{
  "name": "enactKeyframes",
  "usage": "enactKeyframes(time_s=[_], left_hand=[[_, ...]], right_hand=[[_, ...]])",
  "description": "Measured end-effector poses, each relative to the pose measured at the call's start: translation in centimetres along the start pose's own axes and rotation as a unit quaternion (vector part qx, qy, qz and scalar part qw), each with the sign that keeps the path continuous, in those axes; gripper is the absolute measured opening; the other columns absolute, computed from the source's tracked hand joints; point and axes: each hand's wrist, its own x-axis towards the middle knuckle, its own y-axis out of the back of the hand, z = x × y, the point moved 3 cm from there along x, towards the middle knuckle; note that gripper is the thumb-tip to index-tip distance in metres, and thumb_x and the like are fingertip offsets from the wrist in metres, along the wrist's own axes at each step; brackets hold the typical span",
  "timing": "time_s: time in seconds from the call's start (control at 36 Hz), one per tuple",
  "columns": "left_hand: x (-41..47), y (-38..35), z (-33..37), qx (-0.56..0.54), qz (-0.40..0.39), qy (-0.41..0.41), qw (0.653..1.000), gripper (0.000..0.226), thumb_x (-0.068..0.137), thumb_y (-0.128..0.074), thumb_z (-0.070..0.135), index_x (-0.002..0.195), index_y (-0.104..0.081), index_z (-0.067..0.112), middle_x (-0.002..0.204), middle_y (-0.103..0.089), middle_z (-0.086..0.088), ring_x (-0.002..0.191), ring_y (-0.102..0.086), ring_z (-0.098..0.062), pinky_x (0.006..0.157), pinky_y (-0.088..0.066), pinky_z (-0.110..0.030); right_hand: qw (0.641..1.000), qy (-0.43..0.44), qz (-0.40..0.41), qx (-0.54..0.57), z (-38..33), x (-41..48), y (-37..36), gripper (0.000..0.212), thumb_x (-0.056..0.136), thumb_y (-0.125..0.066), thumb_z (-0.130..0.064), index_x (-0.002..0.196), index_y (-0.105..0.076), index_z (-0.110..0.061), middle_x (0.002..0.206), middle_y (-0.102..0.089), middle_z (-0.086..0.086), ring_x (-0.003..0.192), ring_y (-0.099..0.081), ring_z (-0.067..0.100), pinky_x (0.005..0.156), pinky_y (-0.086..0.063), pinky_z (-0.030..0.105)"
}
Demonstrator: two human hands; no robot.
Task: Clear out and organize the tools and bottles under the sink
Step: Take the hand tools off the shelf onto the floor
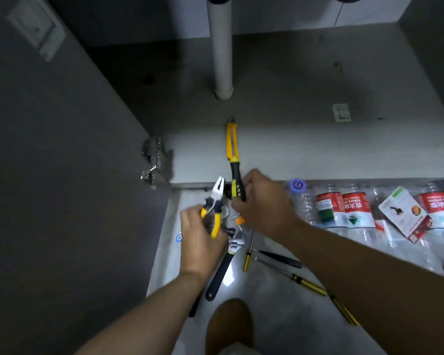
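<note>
My left hand (200, 239) grips yellow-and-black pliers (214, 201), jaws pointing up, just outside the cabinet's front edge. My right hand (263, 203) holds a long yellow-and-black tool (232, 144) by its black handle; its yellow body reaches over the cabinet floor (292, 139). Below my hands, on the room floor, lie an adjustable wrench (222, 267) and several yellow-and-black screwdrivers (248, 260) (308, 284). Clear plastic bottles with red labels (344, 208) lie in a row on the floor to the right.
A white drain pipe (222, 52) rises from the cabinet floor at the back. The open cabinet door (49, 175) with its hinge (151, 160) stands on the left. A white carton (405, 213) lies on the bottles. My knee (228, 326) is at the bottom.
</note>
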Motion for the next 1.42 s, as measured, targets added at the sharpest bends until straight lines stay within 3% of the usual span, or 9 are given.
enactKeyframes(time_s=[0.14,0.31,0.44,0.56,0.69,0.83,1.06,1.25,1.42], left_hand=[[-6.3,1.3,-5.1,0.116,-0.026,0.053,0.991,0.062,0.072,-0.084,0.016,0.127,-0.057,0.011,0.122,-0.049,-0.004,0.116,-0.046,-0.024,0.101,-0.045,-0.042],[-8.0,2.3,-8.4,0.150,-0.049,0.127,0.979,0.073,0.072,-0.085,0.013,0.137,-0.053,0.011,0.130,-0.048,-0.007,0.119,-0.043,-0.028,0.106,-0.041,-0.042],[-7.7,2.3,-9.7,0.170,-0.075,0.130,0.974,0.067,0.080,-0.075,0.003,0.142,-0.051,0.012,0.135,-0.049,-0.010,0.126,-0.040,-0.030,0.109,-0.038,-0.041],[-7.5,1.9,-10.1,0.187,-0.072,0.123,0.972,0.063,0.083,-0.070,0.000,0.142,-0.053,0.009,0.133,-0.055,-0.012,0.125,-0.047,-0.034,0.109,-0.038,-0.041],[-7.6,1.7,-10.0,0.201,-0.062,0.108,0.972,0.059,0.081,-0.072,0.000,0.138,-0.056,0.005,0.129,-0.059,-0.014,0.123,-0.052,-0.033,0.109,-0.041,-0.042],[-7.5,1.5,-8.5,0.230,-0.044,0.051,0.971,0.042,0.082,-0.069,0.004,0.123,-0.062,0.008,0.122,-0.059,-0.013,0.114,-0.056,-0.034,0.097,-0.049,-0.047],[-5.3,0.1,-4.4,0.190,-0.057,-0.062,0.978,0.027,0.087,-0.063,-0.002,0.110,-0.064,0.011,0.116,-0.051,-0.007,0.108,-0.053,-0.030,0.091,-0.050,-0.048],[-1.4,-1.3,-0.1,0.120,-0.048,-0.119,0.984,0.029,0.085,-0.058,-0.001,0.110,-0.065,0.013,0.119,-0.048,-0.003,0.111,-0.054,-0.022,0.098,-0.049,-0.033],[3.3,-2.3,3.2,0.070,-0.009,-0.074,0.995,0.025,0.091,-0.061,0.005,0.112,-0.059,0.017,0.120,-0.047,-0.002,0.101,-0.052,-0.011,0.090,-0.043,-0.020]], right_hand=[[0.994,-0.001,-0.105,-0.008,3.2,-6.2,-2.7,0.025,0.080,-0.070,-0.027,0.093,-0.048,-0.025,0.083,-0.060,-0.006,0.075,-0.060,0.017,0.065,-0.048,0.034],[0.984,-0.042,-0.153,-0.078,8.0,-10.8,-4.7,0.031,0.083,-0.069,-0.034,0.093,-0.039,-0.031,0.084,-0.052,-0.010,0.074,-0.051,0.013,0.055,-0.028,0.021],[0.975,-0.072,-0.187,-0.098,11.3,-13.2,-5.5,0.031,0.086,-0.064,-0.041,0.107,-0.044,-0.030,0.099,-0.060,-0.006,0.090,-0.062,0.018,0.067,-0.040,0.027],[0.961,-0.090,-0.219,-0.145,13.2,-14.3,-5.5,0.038,0.084,-0.067,-0.039,0.113,-0.043,-0.034,0.104,-0.057,-0.009,0.085,-0.054,0.010,0.060,-0.036,0.018],[0.945,-0.117,-0.239,-0.187,14.8,-15.4,-5.0,0.046,0.087,-0.063,-0.039,0.127,-0.042,-0.033,0.116,-0.055,-0.005,0.094,-0.056,0.014,0.071,-0.044,0.025],[0.936,-0.127,-0.236,-0.228,15.5,-16.6,-3.9,0.047,0.087,-0.061,-0.033,0.132,-0.046,-0.032,0.123,-0.053,-0.001,0.104,-0.060,0.021,0.082,-0.056,0.036],[0.936,-0.152,-0.184,-0.258,16.2,-17.6,-3.6,0.053,0.094,-0.054,-0.023,0.145,-0.041,-0.030,0.134,-0.050,0.004,0.116,-0.057,0.025,0.090,-0.056,0.039],[0.940,-0.168,-0.137,-0.264,16.1,-17.3,-3.3,0.045,0.095,-0.055,-0.020,0.139,-0.044,-0.024,0.133,-0.048,0.005,0.111,-0.061,0.025,0.083,-0.058,0.038],[0.956,-0.103,-0.103,-0.254,14.6,-14.9,-2.4,0.028,0.097,-0.053,-0.028,0.125,-0.052,-0.021,0.116,-0.059,0.001,0.098,-0.064,0.017,0.080,-0.058,0.032]])
